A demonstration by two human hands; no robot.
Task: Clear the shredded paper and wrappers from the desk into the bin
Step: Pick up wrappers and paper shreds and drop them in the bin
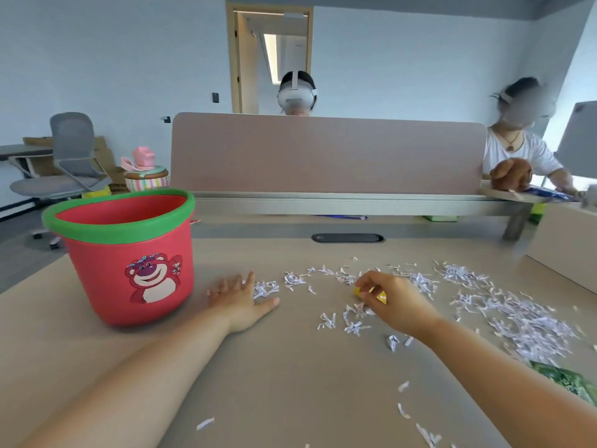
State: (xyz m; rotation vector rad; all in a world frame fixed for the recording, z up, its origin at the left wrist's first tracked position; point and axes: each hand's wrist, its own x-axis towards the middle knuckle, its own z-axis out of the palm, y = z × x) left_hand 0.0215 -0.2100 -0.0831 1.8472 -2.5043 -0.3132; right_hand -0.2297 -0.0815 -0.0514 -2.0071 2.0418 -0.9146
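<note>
Tabletop fills the view, pale wood, w/ a pink divider panel standing along its far edge. Bin is our landmark: red bucket, green rim, bear picture on the side, upright on the tabletop at the left, mouth open.

Shredded paper next: thickest heap lies well right of the bin, thinner tufts trailing back toward it, a few stray strips on the near side.

Left hand just right of the bin, flat on the tabletop, palm down, fingers spread, grip released, fingertips touching the nearest paper tuft. Right hand farther right of the bin, in the middle of the scatter, grip pinched around a small yellow wrapper, which is at or just above the surface, can't tell which.

Green wrapper lies far right of the bin, at the frame edge, beside the big heap, partly cut off.
</note>
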